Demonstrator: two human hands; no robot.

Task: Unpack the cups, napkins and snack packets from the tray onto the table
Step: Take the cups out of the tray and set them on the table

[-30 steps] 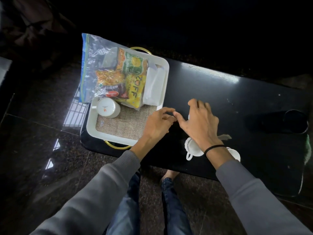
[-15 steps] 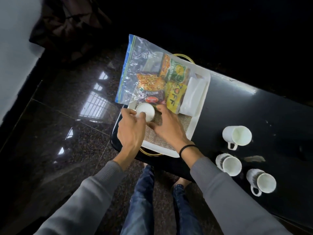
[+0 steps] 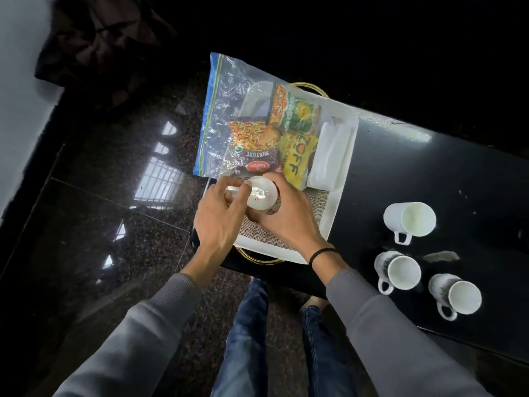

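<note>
A white tray [image 3: 335, 222] with gold handles sits on the left end of the black table [image 3: 429, 173]. Over its burlap liner, my left hand [image 3: 220, 222] and my right hand [image 3: 289, 222] both grip an upside-down white cup [image 3: 262, 193], tilted and lifted slightly. A clear zip bag [image 3: 229, 110] holding several snack packets [image 3: 289, 136] lies across the tray's far half. White napkins [image 3: 329, 156] lie along the tray's right side. Three white cups stand on the table to the right: one far [image 3: 412, 219], one near [image 3: 399, 272], one nearest right [image 3: 461, 296].
The table's left edge lies just under the tray, with dark glossy floor [image 3: 128, 224] beyond. My legs in jeans [image 3: 252, 339] are below the table's near edge. Dark cloth [image 3: 100, 38] lies at the top left.
Both hands moved from the table's middle to the tray and closed on the upside-down cup, which has tipped and risen. The view has shifted left, showing three cups on the table.
</note>
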